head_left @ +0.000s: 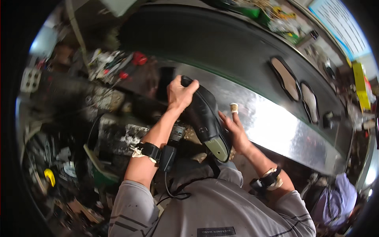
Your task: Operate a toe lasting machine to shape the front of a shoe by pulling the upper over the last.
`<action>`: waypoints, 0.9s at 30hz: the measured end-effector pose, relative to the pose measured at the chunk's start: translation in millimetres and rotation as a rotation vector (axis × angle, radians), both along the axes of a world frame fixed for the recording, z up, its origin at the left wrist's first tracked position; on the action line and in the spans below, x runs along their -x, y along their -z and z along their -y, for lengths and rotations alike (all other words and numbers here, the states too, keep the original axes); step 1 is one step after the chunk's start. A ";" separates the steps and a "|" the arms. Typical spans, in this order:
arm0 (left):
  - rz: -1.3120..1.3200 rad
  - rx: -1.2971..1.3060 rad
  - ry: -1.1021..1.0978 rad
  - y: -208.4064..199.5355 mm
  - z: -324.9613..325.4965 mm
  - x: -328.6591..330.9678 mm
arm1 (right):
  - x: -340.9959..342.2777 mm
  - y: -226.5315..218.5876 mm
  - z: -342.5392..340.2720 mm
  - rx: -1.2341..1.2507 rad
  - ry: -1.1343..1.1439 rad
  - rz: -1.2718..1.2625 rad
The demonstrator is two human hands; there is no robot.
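A black leather shoe (200, 111) is held tilted in front of my body, its far end up and to the left. A pale green shoe last (218, 149) shows in its near end. My left hand (182, 94) is closed around the far end of the shoe, fingers partly hidden behind it. Along the shoe's right side is my right hand (239, 134), fingers stretched out, some close against the leather. One of its fingers wears a tan wrapped cap (234, 107) and points away from the shoe.
Beyond my hands runs a dark conveyor belt (221, 43) with a shiny metal ledge (272, 122) on its near side. Two black shoes (285, 78) with pale insoles lie on the belt at right. Tools and scraps (112, 65) clutter the left. A purple cloth (335, 201) hangs at lower right.
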State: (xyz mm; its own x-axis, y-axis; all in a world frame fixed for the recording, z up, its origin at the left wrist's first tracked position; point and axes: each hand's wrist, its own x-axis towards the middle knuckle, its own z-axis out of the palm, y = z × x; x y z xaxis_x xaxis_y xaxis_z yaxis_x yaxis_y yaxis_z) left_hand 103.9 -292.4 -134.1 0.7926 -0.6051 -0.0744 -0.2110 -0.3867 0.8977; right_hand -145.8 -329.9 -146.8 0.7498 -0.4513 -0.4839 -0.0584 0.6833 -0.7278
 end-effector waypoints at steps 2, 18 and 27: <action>-0.037 0.102 -0.043 -26.0 -31.6 -5.9 | -31.6 7.1 4.5 -0.176 -0.134 -0.095; 0.238 0.045 -1.070 -166.0 -480.0 -55.7 | -204.6 -118.6 -328.8 0.386 -0.678 0.317; -0.153 0.616 -1.120 -157.7 -653.9 -42.6 | -282.3 -131.3 -473.5 0.131 -0.751 0.343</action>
State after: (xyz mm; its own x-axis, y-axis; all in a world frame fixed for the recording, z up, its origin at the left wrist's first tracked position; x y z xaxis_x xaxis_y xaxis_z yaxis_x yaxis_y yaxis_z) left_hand 146.6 361.5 23.7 0.8966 0.4141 -0.1568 0.0786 0.1996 0.9767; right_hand 136.4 143.6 -15.4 0.9697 0.1905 -0.1526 -0.2255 0.4598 -0.8589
